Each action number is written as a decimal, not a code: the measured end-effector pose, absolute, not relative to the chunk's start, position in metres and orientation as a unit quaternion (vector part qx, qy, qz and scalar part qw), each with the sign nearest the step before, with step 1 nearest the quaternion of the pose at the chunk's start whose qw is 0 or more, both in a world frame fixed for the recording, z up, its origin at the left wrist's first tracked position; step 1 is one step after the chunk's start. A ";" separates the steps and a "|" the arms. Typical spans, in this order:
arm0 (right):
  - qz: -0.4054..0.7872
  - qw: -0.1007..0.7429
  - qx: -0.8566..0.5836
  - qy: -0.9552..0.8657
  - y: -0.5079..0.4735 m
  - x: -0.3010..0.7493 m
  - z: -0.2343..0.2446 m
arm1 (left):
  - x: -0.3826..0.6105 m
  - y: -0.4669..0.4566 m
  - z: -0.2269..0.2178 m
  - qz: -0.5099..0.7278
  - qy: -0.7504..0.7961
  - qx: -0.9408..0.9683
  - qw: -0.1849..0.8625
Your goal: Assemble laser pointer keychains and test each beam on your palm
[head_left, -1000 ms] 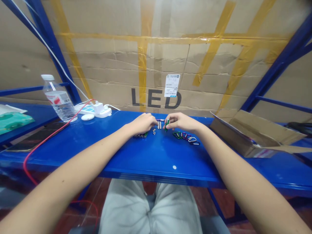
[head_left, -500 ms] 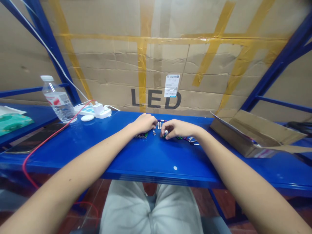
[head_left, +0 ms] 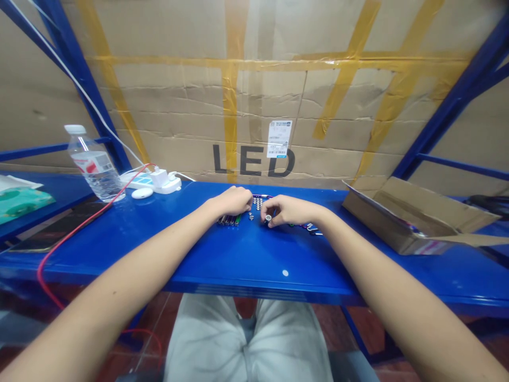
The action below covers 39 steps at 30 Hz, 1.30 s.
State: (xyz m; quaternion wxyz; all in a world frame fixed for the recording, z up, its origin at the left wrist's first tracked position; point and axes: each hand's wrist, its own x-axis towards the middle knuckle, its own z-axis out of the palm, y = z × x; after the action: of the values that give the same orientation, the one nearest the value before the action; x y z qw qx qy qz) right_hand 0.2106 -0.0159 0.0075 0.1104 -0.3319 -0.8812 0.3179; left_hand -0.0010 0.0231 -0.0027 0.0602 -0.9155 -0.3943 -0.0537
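My right hand [head_left: 287, 210] pinches a small dark tube [head_left: 268, 218] between thumb and fingers, its pale round end facing me. My left hand [head_left: 236, 200] is closed, fingers curled downward; whatever they may grip is hidden. Between the hands lie several small silver round pieces [head_left: 259, 203] in rows, with a couple of loose ones [head_left: 251, 216] nearer me. Just below my left hand, slim coloured tubes with metal ends [head_left: 228, 220] lie side by side. Several coloured carabiner-like clips [head_left: 312, 228] lie partly hidden behind my right wrist.
On the blue table [head_left: 246, 265] an open cardboard box [head_left: 397, 233] stands at right. At left are a water bottle [head_left: 95, 170], a power strip [head_left: 169, 184], a white round case [head_left: 142, 193], a dark phone [head_left: 55, 228] and a red cable [head_left: 75, 235]. A large cardboard sheet [head_left: 191, 122] stands behind.
The tube in my right hand has tilted so that its round end faces me more. My left hand has shifted slightly to the left.
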 end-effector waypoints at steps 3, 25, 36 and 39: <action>0.310 0.124 -0.339 -0.879 -0.012 0.213 0.005 | -0.001 0.024 -0.003 -0.039 -0.408 -0.911 0.043; 0.349 0.180 -0.367 -0.843 -0.004 0.220 0.000 | 0.014 -0.009 0.004 -0.312 -0.267 -0.904 -0.117; 0.329 0.194 -0.389 -0.838 -0.001 0.223 -0.002 | 0.010 -0.014 0.007 -0.325 -0.274 -0.902 -0.073; 0.321 0.226 -0.395 -0.831 0.004 0.226 -0.005 | 0.019 -0.033 0.006 -0.323 -0.225 -0.918 -0.049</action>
State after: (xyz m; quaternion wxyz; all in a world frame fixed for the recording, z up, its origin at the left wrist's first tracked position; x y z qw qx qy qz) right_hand 0.2262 0.0035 -0.0047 0.2261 -0.3948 -0.8305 0.3213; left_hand 0.0192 -0.0331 0.0065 -0.0486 -0.9179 -0.2249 -0.3233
